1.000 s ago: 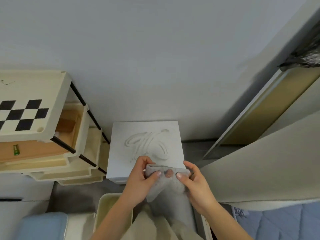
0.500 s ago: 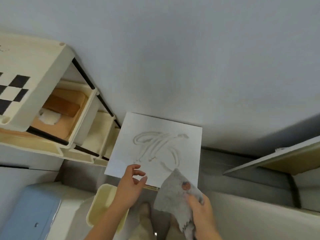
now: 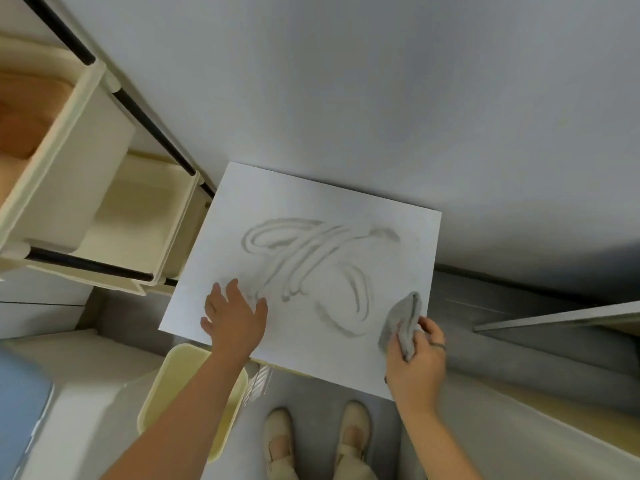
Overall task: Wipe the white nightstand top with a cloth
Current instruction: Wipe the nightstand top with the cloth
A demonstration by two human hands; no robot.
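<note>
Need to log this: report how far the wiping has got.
Done: the right hand holds the cloth, bunched, at the right front of the nightstand top; the left hand rests flat on it. In hand: the first pass. Left: the grey smears across the middle are unwiped.

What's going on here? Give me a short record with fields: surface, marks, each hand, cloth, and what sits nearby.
surface: white nightstand top, seen from above
marks: looping grey smears across the middle, not yet wiped away
left hand: open, flat on the near left part of the top
right hand: fingers closed on the cloth, at the near right edge
cloth: grey, bunched, beside the smears
nearby: cream shelf cart to the left, cream bin on the floor
</note>
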